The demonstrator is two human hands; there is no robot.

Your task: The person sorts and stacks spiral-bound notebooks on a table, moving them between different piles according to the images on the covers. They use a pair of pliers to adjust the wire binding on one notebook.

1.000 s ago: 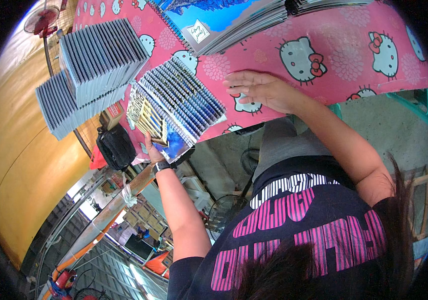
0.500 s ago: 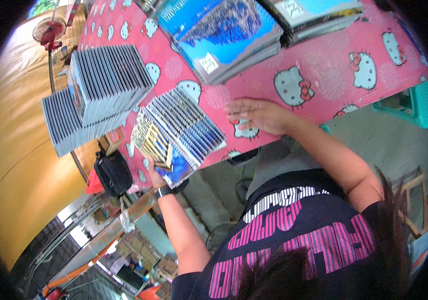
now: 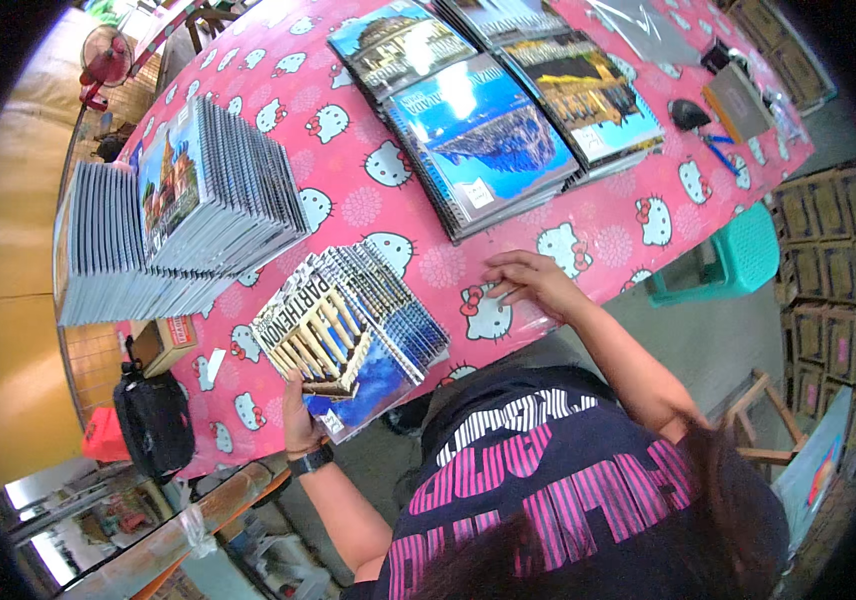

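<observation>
**Person holds a fanned stack of spiral notebooks at the edge of a pink table**

Seen from above, a person in a dark shirt with pink and white lettering stands at a table [image 3: 598, 207] covered in pink cloth with white cartoon cat faces. A fanned stack of spiral notebooks [image 3: 410, 318] lies left of the frame's centre, at the table's near edge. Its front cover shows a columned temple above deep blue, and its lower corner juts past the edge.

The left hand [image 3: 300, 418], a black watch [image 3: 310, 460] on its wrist, is closed on the lower left edge of this stack; the fingers beneath are hidden. The right hand [image 3: 536, 284], near the centre, is empty, its fingers loosely spread over the cloth, apart from the stack.

At the left stand two tall notebook piles, one [image 3: 248, 190] topped by a colourful domed building, the other [image 3: 103, 250] beside it. At upper centre, a blue-covered notebook [image 3: 488, 140] tops one of several piles set close together. A black bag [image 3: 153, 420] sits at lower left, a green stool [image 3: 733, 262] at right.
</observation>
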